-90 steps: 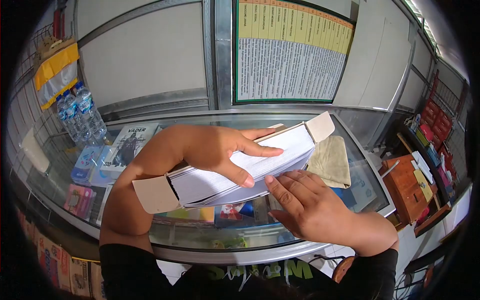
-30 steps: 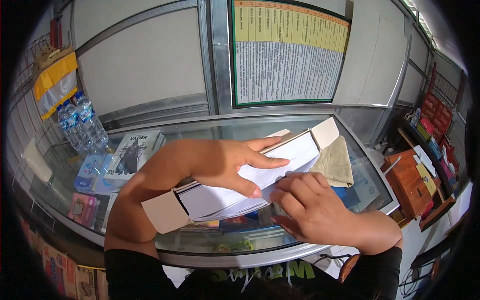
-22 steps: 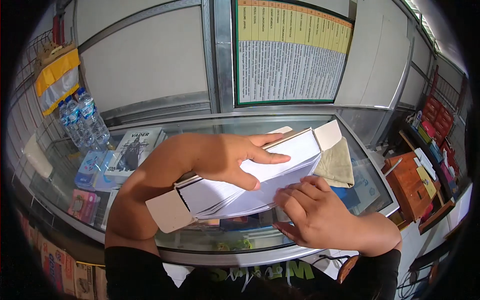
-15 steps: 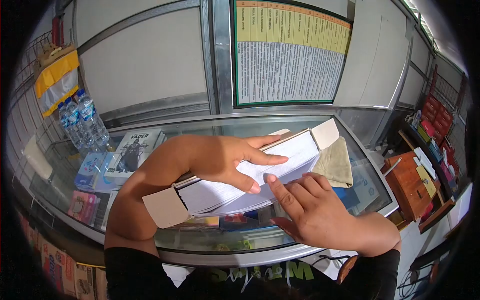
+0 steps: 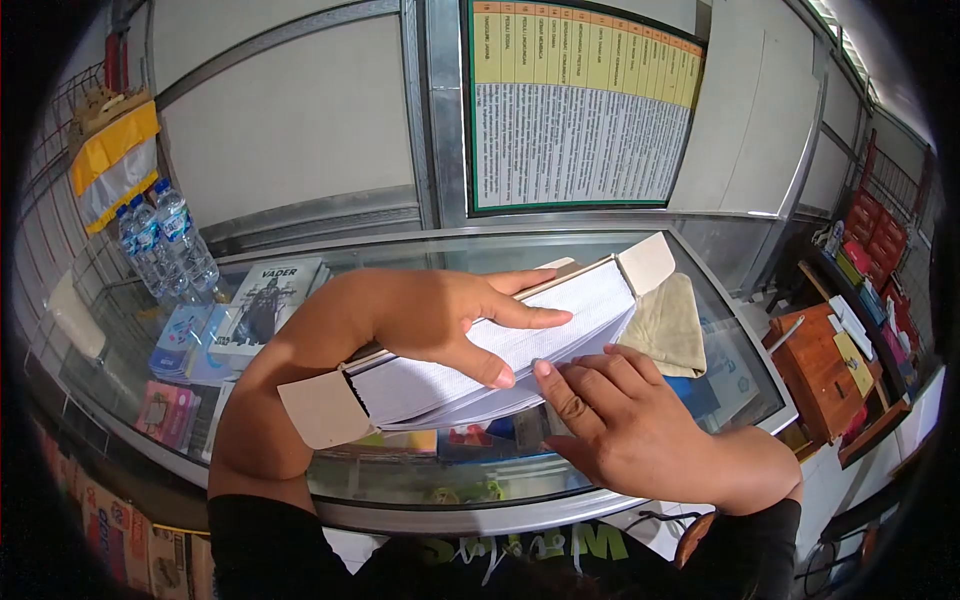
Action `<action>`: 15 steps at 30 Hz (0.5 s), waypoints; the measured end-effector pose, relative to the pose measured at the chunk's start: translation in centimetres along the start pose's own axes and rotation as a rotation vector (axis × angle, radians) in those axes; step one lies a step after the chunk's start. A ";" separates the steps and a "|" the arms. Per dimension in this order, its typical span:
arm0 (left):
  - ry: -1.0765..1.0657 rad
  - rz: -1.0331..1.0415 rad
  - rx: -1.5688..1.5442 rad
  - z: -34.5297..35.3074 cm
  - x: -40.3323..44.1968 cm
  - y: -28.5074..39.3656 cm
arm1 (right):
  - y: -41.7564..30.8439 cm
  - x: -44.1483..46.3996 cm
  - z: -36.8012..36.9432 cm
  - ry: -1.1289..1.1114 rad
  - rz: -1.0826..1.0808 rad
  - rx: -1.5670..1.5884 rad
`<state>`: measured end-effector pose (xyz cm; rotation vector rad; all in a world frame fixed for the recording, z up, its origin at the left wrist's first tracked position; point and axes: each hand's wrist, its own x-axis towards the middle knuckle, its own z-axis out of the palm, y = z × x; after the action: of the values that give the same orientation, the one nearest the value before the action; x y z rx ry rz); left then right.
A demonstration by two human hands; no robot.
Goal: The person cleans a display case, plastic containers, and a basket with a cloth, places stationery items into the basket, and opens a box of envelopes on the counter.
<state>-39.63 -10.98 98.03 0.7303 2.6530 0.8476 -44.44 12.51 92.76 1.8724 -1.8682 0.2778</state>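
An open cardboard box packed with white envelopes or folded papers lies tilted above the glass counter, its end flaps spread. My left hand grips the box from the far side, thumb over the papers and fingers along the upper edge. At the near side of the stack, my right hand has its fingertips against the loosened front sheets, its fingers bent and close together. Whether a sheet is pinched there is hidden. A folded beige cloth lies beside the box's right end.
Water bottles stand at the counter's back left, near a Vader book and blue packs. The glass counter has a metal rim. A framed chart hangs ahead; a wooden desk stands to the right.
My right fingers have shifted along the front sheets, the index finger bending and stretching. The front sheets fanned outward and partly closed again. My left hand keeps its hold on the box.
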 end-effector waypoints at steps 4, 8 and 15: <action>-0.001 -0.018 -0.038 -0.2 0.0 0.4 | 0.1 0.0 0.0 0.006 0.003 -0.007; 0.025 -0.002 -0.017 -0.1 -0.1 -0.2 | 0.1 0.1 0.1 0.022 -0.003 -0.017; 0.028 -0.019 -0.029 -0.2 0.0 0.1 | 0.3 0.0 0.0 0.030 -0.014 -0.015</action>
<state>-39.64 -11.02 98.21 0.6894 2.6625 0.8954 -44.71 12.47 92.79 1.8600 -1.8317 0.2851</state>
